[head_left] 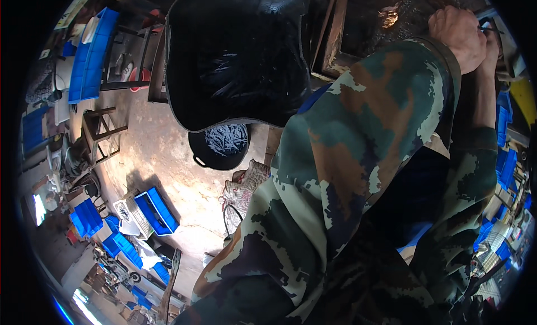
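Observation:
Both my hands are together at the upper right, at the edge of a dark, wet-looking work surface (363,31). My left hand (456,37) is closed like a fist, and its camouflage sleeve crosses the middle of the view. Just beyond it, my right hand (490,54) is partly covered by the left, with its fingers bent inward. A small dark thing (485,26) shows at the fingers; its kind cannot be made out. On the surface left of my hands lies a bright orange-gold patch (389,15), beside a worn brown frame (333,40).
A large black open container (184,96) stands left of the work surface. Below it is a black tub (198,154) of thin grey metal pieces. A crumpled sack (246,185), a blue crate (159,210) and a stool (100,132) are on the floor. More blue bins (92,57) line the left.

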A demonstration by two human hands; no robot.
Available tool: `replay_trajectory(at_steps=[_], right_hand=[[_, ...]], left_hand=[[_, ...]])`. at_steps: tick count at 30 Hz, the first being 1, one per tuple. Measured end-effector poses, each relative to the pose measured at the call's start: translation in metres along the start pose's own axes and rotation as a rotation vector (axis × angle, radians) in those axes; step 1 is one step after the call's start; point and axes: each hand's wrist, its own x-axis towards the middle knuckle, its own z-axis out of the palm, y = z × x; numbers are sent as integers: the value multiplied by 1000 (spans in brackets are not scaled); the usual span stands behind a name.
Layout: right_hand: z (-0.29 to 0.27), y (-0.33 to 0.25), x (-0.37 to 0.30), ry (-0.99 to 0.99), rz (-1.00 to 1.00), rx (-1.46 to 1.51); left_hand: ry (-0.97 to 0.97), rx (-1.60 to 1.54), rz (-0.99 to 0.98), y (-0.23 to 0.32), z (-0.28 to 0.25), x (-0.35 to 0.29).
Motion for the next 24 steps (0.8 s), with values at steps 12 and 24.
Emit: replay_trajectory(at_steps=[12, 24], right_hand=[[-11, 22, 8, -12, 20, 77], [-13, 11, 1, 3, 30, 122]], left_hand=[[9, -20, 28, -1, 8, -1], [-167, 60, 21, 34, -44, 1]])
